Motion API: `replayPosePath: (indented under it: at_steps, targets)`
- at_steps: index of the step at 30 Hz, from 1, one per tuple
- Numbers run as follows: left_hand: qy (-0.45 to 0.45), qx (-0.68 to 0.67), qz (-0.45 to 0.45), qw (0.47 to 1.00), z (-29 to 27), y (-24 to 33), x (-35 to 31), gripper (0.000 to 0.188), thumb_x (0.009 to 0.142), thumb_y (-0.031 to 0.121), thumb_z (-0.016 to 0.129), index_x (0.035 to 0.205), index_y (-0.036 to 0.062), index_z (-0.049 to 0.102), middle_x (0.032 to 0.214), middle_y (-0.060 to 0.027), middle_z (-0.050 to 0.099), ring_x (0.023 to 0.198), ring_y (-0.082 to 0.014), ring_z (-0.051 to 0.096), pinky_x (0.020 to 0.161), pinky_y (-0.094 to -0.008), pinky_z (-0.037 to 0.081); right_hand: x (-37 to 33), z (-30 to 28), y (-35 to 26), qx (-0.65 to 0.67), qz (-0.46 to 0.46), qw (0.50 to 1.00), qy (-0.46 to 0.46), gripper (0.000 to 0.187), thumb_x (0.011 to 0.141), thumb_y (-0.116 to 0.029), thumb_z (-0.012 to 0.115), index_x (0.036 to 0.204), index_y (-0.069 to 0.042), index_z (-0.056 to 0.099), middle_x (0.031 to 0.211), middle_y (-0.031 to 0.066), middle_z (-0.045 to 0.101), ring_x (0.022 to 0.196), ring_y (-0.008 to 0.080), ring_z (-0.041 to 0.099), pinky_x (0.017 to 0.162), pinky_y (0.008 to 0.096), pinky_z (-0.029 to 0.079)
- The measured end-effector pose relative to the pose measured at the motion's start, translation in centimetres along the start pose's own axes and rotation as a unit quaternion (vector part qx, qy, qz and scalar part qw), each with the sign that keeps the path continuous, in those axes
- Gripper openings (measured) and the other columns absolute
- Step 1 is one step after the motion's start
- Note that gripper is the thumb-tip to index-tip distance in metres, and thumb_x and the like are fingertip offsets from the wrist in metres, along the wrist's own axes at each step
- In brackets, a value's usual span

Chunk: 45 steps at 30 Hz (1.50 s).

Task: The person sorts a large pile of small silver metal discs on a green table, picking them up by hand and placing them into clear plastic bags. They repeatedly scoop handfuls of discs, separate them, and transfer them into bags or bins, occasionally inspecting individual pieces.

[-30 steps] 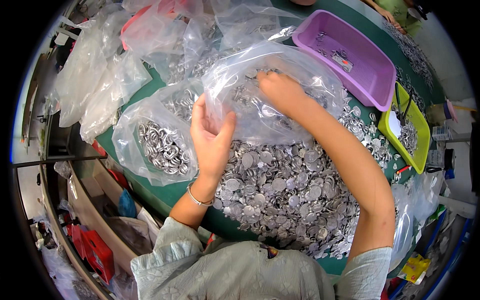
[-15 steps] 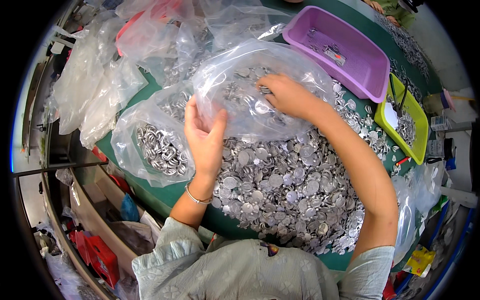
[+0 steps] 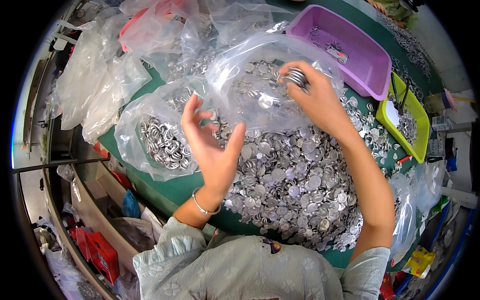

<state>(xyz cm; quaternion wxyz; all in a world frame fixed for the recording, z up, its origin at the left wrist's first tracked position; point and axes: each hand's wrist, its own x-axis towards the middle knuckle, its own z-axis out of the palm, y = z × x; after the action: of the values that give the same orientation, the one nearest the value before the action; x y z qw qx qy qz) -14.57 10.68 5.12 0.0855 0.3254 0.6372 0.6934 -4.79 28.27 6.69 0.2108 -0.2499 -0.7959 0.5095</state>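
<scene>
Rings (image 3: 296, 76) sit in the right hand (image 3: 317, 95), apart from left hand (image 3: 216, 156).

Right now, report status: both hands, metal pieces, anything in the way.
Left hand open beside the clear bag. Right hand closed on curved metal pieces over the bag. No clear obstruction seen; loose metal discs heaped in the foreground.
</scene>
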Motion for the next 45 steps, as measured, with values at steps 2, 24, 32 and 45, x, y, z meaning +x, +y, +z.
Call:
replayPosePath:
  at_steps: [2, 24, 32, 45]
  targets:
    - [0.019, -0.093, 0.007, 0.995, 0.1, 0.9, -1.7, 0.062, 0.074, 0.002, 0.063, 0.128, 0.0012, 0.032, 0.111, -0.0089, 0.042, 0.093, -0.0146, 0.044, 0.080, -0.0276, 0.038, -2.2, -0.8, -2.7, 0.138, 0.109, 0.984, 0.004, 0.019, 0.081, -0.002, 0.049, 0.100, -0.003, 0.052, 0.084, 0.0008, 0.057, 0.068, 0.0083, 0.052, 0.057, 0.0251, 0.043]
    - [-0.206, -0.605, -0.583, 0.501, 3.0, 2.9, -7.7, 0.039, 0.090, 0.020, 0.038, 0.120, -0.0038, 0.044, 0.135, -0.0173, 0.036, 0.126, -0.0341, 0.032, 0.106, -0.0466, 0.023, -18.2, 0.6, -3.5, -0.050, 0.005, 0.994, 0.100, 0.033, 0.071, 0.006, 0.061, 0.103, 0.000, 0.058, 0.099, 0.0133, 0.059, 0.083, 0.0231, 0.056, 0.076, 0.0303, 0.045]
    - [-0.216, -0.636, -0.605, 0.427, 2.7, 4.0, -8.3, 0.054, 0.088, 0.027, 0.037, 0.131, -0.0061, 0.031, 0.133, -0.0145, 0.038, 0.121, -0.0256, 0.037, 0.107, -0.0427, 0.021, -20.0, 1.2, -4.4, -0.175, -0.049, 0.975, 0.129, 0.034, 0.066, -0.002, 0.069, 0.099, -0.001, 0.060, 0.099, 0.0114, 0.058, 0.095, 0.0282, 0.052, 0.086, 0.0370, 0.037]
    - [-0.255, -0.636, -0.598, 0.417, 2.4, 4.6, -9.3, 0.065, 0.091, 0.042, 0.032, 0.134, -0.0057, 0.024, 0.133, -0.0178, 0.036, 0.127, -0.0282, 0.032, 0.108, -0.0476, 0.014, -21.2, 1.3, -4.3, -0.252, -0.115, 0.930, 0.242, 0.014, 0.071, 0.001, 0.063, 0.085, 0.000, 0.063, 0.084, 0.0098, 0.059, 0.082, 0.0257, 0.055, 0.076, 0.0344, 0.038]
